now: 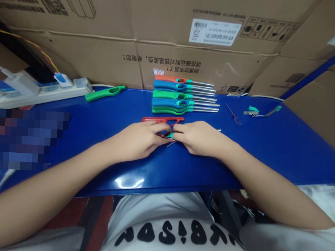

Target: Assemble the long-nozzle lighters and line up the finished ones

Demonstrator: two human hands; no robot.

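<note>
The worktop (268, 154) is a glossy deep blue, streaked with white glare. The cardboard (103, 57) is brown, printed in black with characters, symbols and a chequered square code; its label (214, 32) is white with black print. The stacked lighters (168, 95) show orange, blue and green bodies, with turquoise collars and silver tubes (207, 105). The shell half (152, 120) is red, the small piece (170, 135) by the fingers turquoise, the loose handle (101, 95) bright green. The power strip (48, 95) is white; the shirt (156, 208) whitish with bold black lettering.
</note>
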